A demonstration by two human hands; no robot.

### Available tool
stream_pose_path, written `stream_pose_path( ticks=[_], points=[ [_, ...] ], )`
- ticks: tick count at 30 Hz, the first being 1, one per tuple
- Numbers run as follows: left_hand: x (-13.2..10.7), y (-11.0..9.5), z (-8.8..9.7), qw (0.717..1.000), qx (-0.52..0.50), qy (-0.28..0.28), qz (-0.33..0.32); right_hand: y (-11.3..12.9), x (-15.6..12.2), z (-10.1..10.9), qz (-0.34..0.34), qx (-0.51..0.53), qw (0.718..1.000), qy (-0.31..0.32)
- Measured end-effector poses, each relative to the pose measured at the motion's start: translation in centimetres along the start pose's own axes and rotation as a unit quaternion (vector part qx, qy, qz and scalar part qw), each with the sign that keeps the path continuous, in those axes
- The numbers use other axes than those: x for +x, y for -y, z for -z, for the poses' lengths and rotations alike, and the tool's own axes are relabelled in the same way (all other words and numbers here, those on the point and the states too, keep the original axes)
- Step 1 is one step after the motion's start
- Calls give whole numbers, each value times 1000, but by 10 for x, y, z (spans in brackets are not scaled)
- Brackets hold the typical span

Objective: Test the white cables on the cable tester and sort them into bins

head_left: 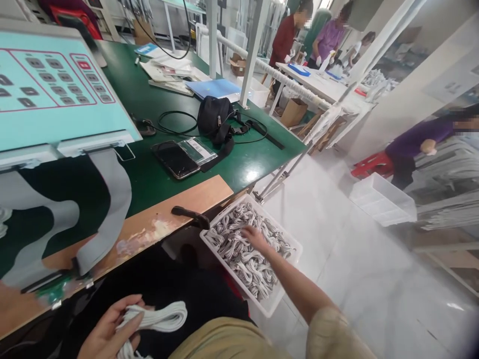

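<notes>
In the lower left, my left hand (112, 326) is closed around a bundled white cable (164, 316), its looped end sticking out to the right over my dark-clad lap. More white strands hang below those fingers. My right hand (256, 238) reaches into a white plastic bin (275, 308) heaped with similar looped cable bundles (252, 271). Its fingers touch the top of the heap near the middle. The fingertips are small and partly lost among the bundles, so I cannot see whether they grip one.
On the green table (239, 172) lie a phone (175, 159), a black pouch (215, 117) and a blue folder (215, 89). A test panel (56, 89) with grey ribbon cables (116, 189) stands left. A black clamp (190, 215) sits at the wooden edge. Several people work beyond.
</notes>
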State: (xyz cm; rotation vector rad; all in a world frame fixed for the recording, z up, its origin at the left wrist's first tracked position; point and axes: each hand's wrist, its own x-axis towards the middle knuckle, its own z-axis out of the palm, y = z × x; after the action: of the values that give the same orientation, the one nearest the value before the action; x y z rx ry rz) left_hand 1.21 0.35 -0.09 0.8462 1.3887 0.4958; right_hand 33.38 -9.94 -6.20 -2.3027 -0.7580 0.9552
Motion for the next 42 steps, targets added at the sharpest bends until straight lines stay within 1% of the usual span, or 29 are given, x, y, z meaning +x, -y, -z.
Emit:
stream_pose_path(
  ticks=[2, 3, 4, 5, 6, 7, 9, 10, 11, 13, 14, 16, 18, 20, 22, 24, 28, 30, 32, 34, 36, 37, 39, 42],
  points=[
    [-5, -4, -6, 999, 11, 35, -5, 35, -26, -42, 92, 35, 990, 101],
    [-7, -7, -9, 999, 18, 48, -17, 50, -40, -62, 154, 59, 973, 162],
    [-10, -8, -10, 998, 25, 55, -35, 65, -53, -79, 246, 95, 935, 238],
    [-13, -9, -11, 996, 33, 58, -62, 77, -65, -92, 305, 111, 902, 286],
    [-16, -10, -10, 993, 43, 57, -97, 88, -76, -102, 351, 119, 873, 316],
    [-18, -10, -8, 987, 57, 52, -138, 96, -85, -109, 379, 114, 859, 324],
    [-20, -8, 0, 972, 91, 38, -213, 107, -96, -115, 399, 71, 868, 286],
    [-20, -7, 6, 965, 105, 31, -237, 111, -98, -116, 411, 45, 874, 257],
    [-19, -5, 12, 963, 112, 27, -245, 115, -98, -117, 429, 18, 874, 228],
    [-19, -1, 24, 970, 95, 40, -220, 121, -96, -117, 474, -34, 861, 184],
    [-19, 1, 30, 975, 77, 55, -199, 124, -95, -117, 497, -55, 849, 173],
    [-22, 4, 38, 982, 43, 85, -165, 130, -95, -118, 532, -80, 825, 172],
    [-26, 5, 44, 984, 17, 107, -144, 135, -98, -120, 544, -80, 813, 193],
    [-28, 3, 49, 983, -3, 132, -127, 139, -101, -123, 545, -73, 808, 213],
    [-29, 0, 53, 980, -10, 156, -119, 144, -104, -126, 548, -79, 804, 216],
    [-29, -3, 55, 978, 0, 165, -130, 150, -107, -127, 554, -102, 802, 198],
    [-29, -4, 57, 975, 37, 132, -177, 164, -117, -127, 565, -183, 794, 132],
    [-30, -2, 56, 974, 49, 125, -183, 168, -123, -127, 570, -195, 791, 107],
    [-29, 1, 55, 975, 46, 124, -178, 168, -128, -128, 568, -171, 797, 115],
    [-29, 4, 55, 975, 50, 111, -186, 167, -129, -129, 554, -126, 808, 155],
    [-28, 5, 55, 971, 72, 97, -205, 165, -128, -129, 534, -83, 818, 197],
    [-29, 5, 54, 968, 87, 94, -216, 164, -128, -129, 527, -67, 821, 208],
    [-30, 3, 53, 961, 114, 95, -234, 161, -127, -129, 518, -56, 827, 211],
    [-32, 1, 48, 952, 145, 102, -248, 154, -126, -131, 496, -46, 845, 193]
  ],
)
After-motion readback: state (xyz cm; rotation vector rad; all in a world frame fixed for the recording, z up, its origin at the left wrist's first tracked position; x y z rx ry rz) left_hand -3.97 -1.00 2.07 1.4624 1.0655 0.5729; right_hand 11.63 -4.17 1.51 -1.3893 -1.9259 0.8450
